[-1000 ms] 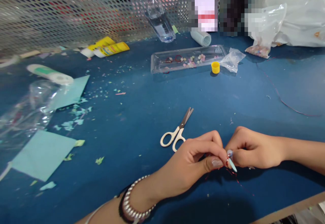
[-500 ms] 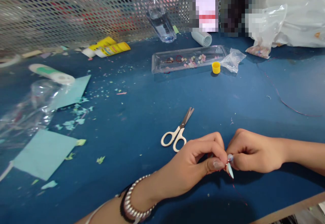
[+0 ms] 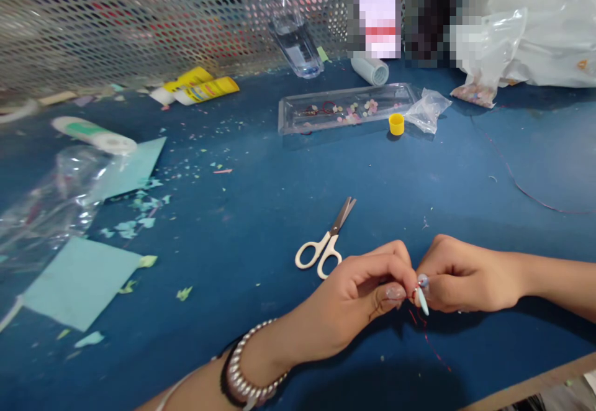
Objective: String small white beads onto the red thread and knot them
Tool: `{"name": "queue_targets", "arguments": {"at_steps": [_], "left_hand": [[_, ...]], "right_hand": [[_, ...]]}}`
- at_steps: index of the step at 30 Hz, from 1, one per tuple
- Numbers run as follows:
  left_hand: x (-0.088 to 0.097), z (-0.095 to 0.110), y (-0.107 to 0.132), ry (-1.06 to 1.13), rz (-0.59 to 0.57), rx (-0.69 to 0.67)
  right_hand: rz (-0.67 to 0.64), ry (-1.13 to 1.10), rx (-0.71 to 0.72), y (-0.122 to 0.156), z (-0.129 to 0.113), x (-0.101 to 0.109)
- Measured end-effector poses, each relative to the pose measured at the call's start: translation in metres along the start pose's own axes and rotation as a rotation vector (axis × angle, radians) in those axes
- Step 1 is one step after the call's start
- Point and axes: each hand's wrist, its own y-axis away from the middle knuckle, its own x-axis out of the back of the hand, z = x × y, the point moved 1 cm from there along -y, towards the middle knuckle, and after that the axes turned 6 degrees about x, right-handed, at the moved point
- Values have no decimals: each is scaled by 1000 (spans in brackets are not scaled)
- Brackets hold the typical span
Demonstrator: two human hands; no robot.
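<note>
At the table's [image 3: 242, 212] near right, the left hand [image 3: 351, 299] pinches red thread [image 3: 433, 350], the right hand [image 3: 472, 282] a bluish bead [image 3: 423, 280], apparently to steady both; white-handled scissors [image 3: 334, 232] lie beside, seemingly for easy reach.

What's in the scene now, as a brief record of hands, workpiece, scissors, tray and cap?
Left hand: closed on red thread
Right hand: curled, thumb against bluish bead
Pale blue drop: below the bead, near both hands
Scissors: on blue table, blades slightly open
Clear tray: farther back, holding pink and pale beads
Yellow cap: in front of tray
</note>
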Motion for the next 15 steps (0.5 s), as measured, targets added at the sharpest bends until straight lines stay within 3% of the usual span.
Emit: {"name": "queue_targets", "arguments": {"at_steps": [8, 15], "left_hand": [[3, -2, 1, 91, 30, 9], [4, -3, 0, 144, 18, -5]], "right_hand": [[51, 246, 294, 0, 3, -3], [80, 334, 372, 0, 1, -5]]}}
